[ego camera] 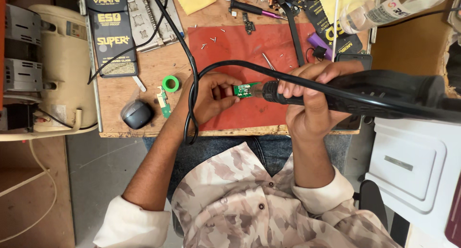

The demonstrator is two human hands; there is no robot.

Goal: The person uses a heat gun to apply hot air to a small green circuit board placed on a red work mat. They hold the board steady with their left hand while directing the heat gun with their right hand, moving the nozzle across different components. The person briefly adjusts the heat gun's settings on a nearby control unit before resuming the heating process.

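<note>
Two hands over one red mat [225,41] on the surface: left hand [211,96] fingers pinching one small green circuit board [245,90], right hand [307,101] wrapped around one black hot-air tool [365,92], nozzle right at the board, plus one green tape roll [170,83] nearby.

electronics repair workshop: circuit boards [164,102], screws [207,42], cluttered bench [144,70].

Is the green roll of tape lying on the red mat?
No, the green roll of tape lies on the bare wooden bench to the left of the red mat, beside a small loose green circuit board.
</note>
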